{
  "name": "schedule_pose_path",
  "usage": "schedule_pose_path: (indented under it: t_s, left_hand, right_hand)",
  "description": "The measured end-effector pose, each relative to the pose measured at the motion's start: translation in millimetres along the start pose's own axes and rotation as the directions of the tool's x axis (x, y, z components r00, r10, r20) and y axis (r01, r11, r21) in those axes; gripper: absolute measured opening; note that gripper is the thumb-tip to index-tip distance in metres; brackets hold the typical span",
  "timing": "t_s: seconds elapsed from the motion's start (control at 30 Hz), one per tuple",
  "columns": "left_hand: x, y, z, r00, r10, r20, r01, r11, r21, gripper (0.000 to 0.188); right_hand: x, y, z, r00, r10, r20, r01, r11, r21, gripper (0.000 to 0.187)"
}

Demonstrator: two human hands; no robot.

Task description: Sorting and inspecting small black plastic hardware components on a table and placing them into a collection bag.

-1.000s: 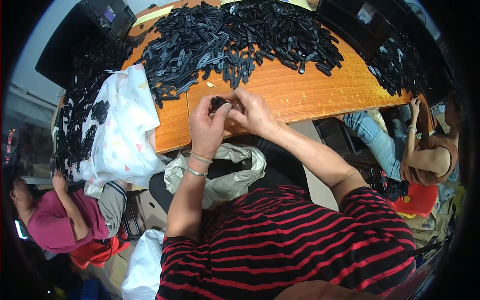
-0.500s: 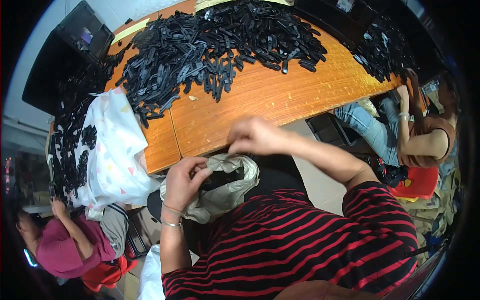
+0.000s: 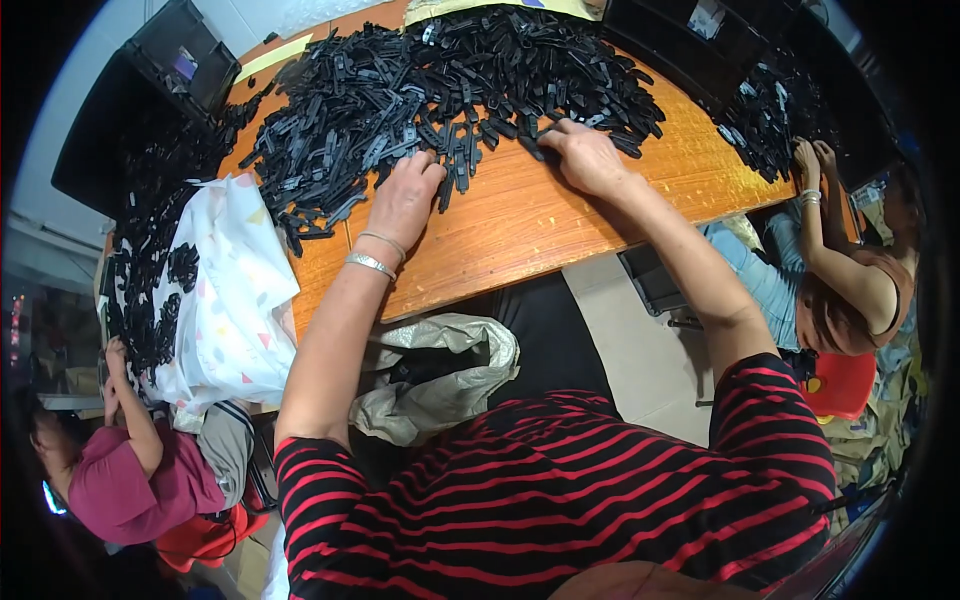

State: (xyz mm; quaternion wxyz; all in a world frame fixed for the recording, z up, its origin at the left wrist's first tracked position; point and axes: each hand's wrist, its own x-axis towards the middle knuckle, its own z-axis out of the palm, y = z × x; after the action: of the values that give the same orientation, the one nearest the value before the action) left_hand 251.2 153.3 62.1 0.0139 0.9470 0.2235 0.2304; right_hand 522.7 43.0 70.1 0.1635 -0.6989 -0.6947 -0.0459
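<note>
A large heap of slim black plastic pieces point(image 3: 350, 110) lies across the table. At its near edge my left hand point(image 3: 405, 200) has its fingers bent down among the pieces, and their tips are partly hidden. Farther right, my right hand point(image 3: 592, 160) curls its fingers at the heap's edge, closed on a black plastic piece point(image 3: 531, 147). In my lap, below the table edge, a pale woven sack point(image 3: 440, 400) sits with its mouth open; neither hand touches it. The dark contents of the sack are hard to make out.
The wooden table point(image 3: 480, 250) runs past both arms. A white patterned bag point(image 3: 235, 300) hangs over its left corner. Black bins point(image 3: 130, 120) stand at the back left and back right. One co-worker point(image 3: 150, 480) sits at left, another point(image 3: 850, 285) at right, each by more black pieces.
Both hands have left the sack and reached forward to the heap. The left hand has let go of the sack's rim. The co-worker at right has moved their arms slightly.
</note>
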Motion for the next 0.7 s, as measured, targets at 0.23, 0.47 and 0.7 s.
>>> schedule_pose_path:
  t_s: [0.23,0.47,0.7]
  left_hand:
    - [-12,5,-16,1.0,0.019,0.02,-0.019,1.0,0.024,0.013]
    - [-20,16,-17,0.989,0.054,-0.136,-0.061,0.997,-0.049,0.012]
    - [-23,15,-21,0.997,0.077,-0.008,-0.077,0.997,0.002,0.011]
  right_hand:
    - [-9,-33,5,0.973,-0.227,-0.048,0.232,0.956,0.177,0.029]
    - [-13,-47,11,0.996,-0.023,-0.089,0.038,0.985,0.167,0.021]
    - [-11,-59,16,0.993,0.082,-0.082,-0.071,0.988,0.135,0.021]
